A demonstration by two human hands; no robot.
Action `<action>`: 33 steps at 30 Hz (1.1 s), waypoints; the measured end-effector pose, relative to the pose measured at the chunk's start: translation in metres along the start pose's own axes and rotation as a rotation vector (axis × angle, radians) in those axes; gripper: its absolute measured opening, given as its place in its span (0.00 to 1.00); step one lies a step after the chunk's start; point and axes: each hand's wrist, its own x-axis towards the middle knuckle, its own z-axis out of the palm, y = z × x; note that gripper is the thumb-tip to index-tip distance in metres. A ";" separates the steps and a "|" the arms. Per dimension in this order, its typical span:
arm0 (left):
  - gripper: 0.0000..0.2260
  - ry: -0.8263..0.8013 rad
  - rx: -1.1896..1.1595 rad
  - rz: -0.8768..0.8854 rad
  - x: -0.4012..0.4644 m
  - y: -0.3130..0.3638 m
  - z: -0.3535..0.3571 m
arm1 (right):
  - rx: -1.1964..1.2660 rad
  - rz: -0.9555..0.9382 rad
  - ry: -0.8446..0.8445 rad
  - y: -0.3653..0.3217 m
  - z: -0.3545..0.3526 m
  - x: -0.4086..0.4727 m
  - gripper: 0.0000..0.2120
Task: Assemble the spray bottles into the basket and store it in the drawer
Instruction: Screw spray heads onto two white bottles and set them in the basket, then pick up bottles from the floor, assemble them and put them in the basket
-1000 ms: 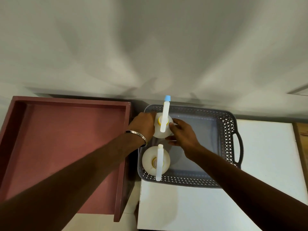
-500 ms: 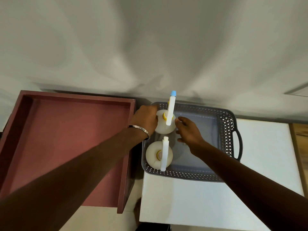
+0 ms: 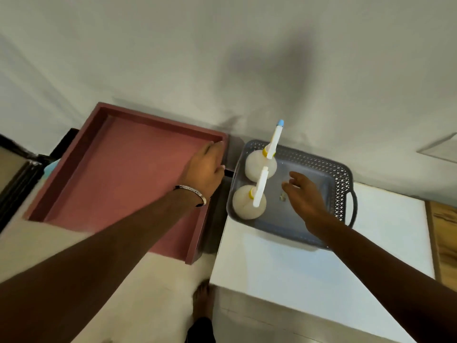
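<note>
Both hands have come off the spray bottles: the far spray bottle [image 3: 259, 164], gripped from either side a second ago, now stands free at the back left of the grey basket [image 3: 342, 179], just behind the near spray bottle [image 3: 248, 204], the two appearing to touch, both upright with their white nozzle heads raised. That release suggests the loading step is finished and the basket is ready to be carried to the open red drawer [image 3: 118, 174], which sits just to the left of the white surface [image 3: 321, 273] where the basket rests. The left hand [image 3: 205, 169], a metal bangle [image 3: 191, 193] at its wrist, has swung away over the drawer's right-hand wall, its fingers loosely bent and holding nothing; whether they touch the rim cannot be told. The right hand [image 3: 304, 194] hovers over the bare floor of the basket, just right of the bottles, fingers spread and relaxed, its grip empty. A small pale speck [image 3: 282, 198] lies on the basket floor beside it. A bare foot [image 3: 201, 300] shows on the floor below.
</note>
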 end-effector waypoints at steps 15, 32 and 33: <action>0.19 0.346 -0.039 -0.248 -0.259 -0.058 -0.035 | -0.046 -0.392 0.050 0.034 0.029 -0.198 0.11; 0.27 0.386 -0.138 -0.745 -0.636 -0.217 -0.092 | -0.503 -0.796 -0.557 0.081 0.241 -0.433 0.28; 0.27 0.373 -0.149 -0.773 -0.657 -0.226 -0.094 | -0.529 -0.804 -0.587 0.086 0.253 -0.445 0.28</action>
